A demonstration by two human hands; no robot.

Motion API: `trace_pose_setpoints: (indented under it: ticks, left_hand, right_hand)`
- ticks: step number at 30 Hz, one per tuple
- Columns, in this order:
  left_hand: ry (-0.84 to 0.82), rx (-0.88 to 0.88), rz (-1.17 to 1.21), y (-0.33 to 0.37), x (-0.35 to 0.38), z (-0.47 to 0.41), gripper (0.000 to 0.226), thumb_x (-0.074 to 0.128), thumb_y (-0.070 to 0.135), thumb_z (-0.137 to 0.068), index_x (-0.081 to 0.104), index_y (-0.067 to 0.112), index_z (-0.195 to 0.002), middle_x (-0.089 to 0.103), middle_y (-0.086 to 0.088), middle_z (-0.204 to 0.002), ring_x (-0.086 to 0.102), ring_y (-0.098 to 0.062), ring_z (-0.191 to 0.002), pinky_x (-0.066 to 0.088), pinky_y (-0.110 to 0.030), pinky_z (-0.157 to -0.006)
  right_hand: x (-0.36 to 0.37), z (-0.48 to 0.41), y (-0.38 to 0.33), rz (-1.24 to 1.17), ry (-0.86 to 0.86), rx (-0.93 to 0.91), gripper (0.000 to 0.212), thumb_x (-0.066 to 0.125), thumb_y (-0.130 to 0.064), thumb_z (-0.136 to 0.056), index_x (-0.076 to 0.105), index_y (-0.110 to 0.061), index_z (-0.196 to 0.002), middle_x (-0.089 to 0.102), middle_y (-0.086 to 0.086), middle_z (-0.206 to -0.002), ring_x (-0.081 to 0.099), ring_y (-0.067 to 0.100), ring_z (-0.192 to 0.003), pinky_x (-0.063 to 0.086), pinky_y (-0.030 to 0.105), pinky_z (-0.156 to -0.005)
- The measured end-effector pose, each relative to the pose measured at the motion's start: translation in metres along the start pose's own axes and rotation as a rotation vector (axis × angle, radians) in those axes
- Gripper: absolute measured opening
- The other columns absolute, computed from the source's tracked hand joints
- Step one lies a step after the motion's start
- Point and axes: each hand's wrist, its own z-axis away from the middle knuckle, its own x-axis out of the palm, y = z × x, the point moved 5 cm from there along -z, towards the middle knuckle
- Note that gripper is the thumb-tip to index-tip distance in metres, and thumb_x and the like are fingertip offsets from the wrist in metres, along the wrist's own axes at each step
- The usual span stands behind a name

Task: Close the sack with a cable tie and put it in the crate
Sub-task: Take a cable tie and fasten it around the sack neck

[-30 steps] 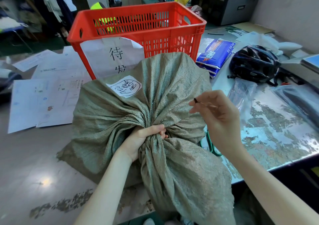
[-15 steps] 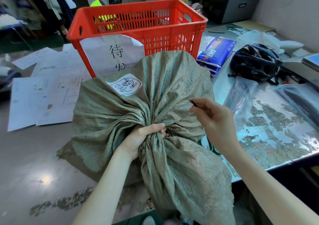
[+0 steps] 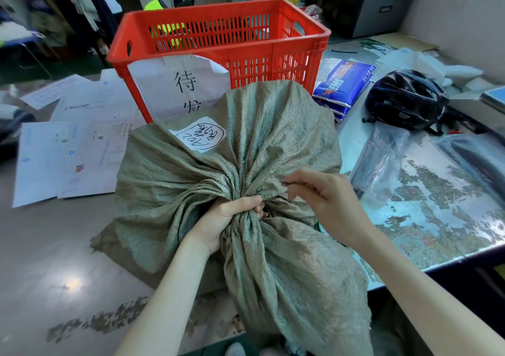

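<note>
A grey-green woven sack point(image 3: 169, 180) with a white handwritten label lies on the table, its mouth gathered into a neck. My left hand point(image 3: 226, 219) is clenched around that neck. My right hand point(image 3: 325, 205) hovers just right of the neck, pinching the thin dark tip of a cable tie point(image 3: 285, 183) between thumb and fingers. The rest of the tie is mostly hidden behind the hand and sack. The red slatted crate point(image 3: 273, 52) stands right behind the sack, with a paper sign on its front.
Loose papers point(image 3: 68, 148) cover the table on the left. Blue packets point(image 3: 344, 82), a black helmet point(image 3: 404, 98) and clear plastic bags point(image 3: 382, 158) lie to the right. The table's front edge runs beneath my right forearm.
My right hand has moved down and left with the cable tie tip, from above the sack's right side to close beside the gathered neck. The left hand keeps its grip.
</note>
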Motion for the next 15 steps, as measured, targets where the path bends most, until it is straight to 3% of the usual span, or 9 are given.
trace_pose_setpoints:
  ticks: [4, 8, 11, 15]
  left_hand:
    - [0.000, -0.032, 0.000, 0.000, 0.001, 0.001, 0.038, 0.090, 0.036, -0.049, 0.062, 0.014, -0.063, 0.056, 0.003, -0.060, 0.056, -0.008, -0.056, 0.050, -0.019, -0.060]
    - [-0.001, -0.043, 0.042, 0.000, 0.001, 0.002, 0.039, 0.091, 0.034, -0.049, 0.063, 0.012, -0.064, 0.058, 0.002, -0.062, 0.059, -0.009, -0.058, 0.051, -0.020, -0.058]
    - [0.014, -0.039, 0.067, -0.001, -0.001, 0.001, 0.037, 0.091, 0.032, -0.049, 0.067, 0.010, -0.067, 0.063, 0.001, -0.065, 0.063, -0.010, -0.063, 0.055, -0.023, -0.069]
    - [-0.009, -0.035, 0.099, 0.000, 0.000, 0.000, 0.035, 0.090, 0.031, -0.052, 0.069, 0.010, -0.069, 0.066, 0.000, -0.066, 0.065, -0.009, -0.066, 0.054, -0.023, -0.078]
  right_hand:
    - [0.016, -0.001, 0.004, 0.101, -0.217, 0.025, 0.013, 0.057, -0.012, -0.091, 0.068, -0.019, -0.086, 0.065, -0.008, -0.064, 0.049, 0.007, -0.050, 0.041, 0.029, -0.055]
    - [0.026, -0.004, 0.003, 0.106, -0.244, 0.072, 0.012, 0.058, -0.013, -0.091, 0.068, -0.016, -0.085, 0.065, -0.001, -0.062, 0.056, 0.013, -0.055, 0.047, 0.035, -0.058]
    - [0.029, -0.011, -0.008, 0.079, -0.221, 0.051, 0.011, 0.061, -0.015, -0.089, 0.066, -0.012, -0.081, 0.060, -0.003, -0.056, 0.049, 0.012, -0.047, 0.041, 0.030, -0.050]
    - [0.030, -0.018, -0.019, 0.045, -0.211, 0.032, 0.011, 0.061, -0.010, -0.089, 0.066, -0.008, -0.079, 0.050, -0.018, -0.049, 0.051, 0.004, -0.045, 0.033, 0.015, -0.045]
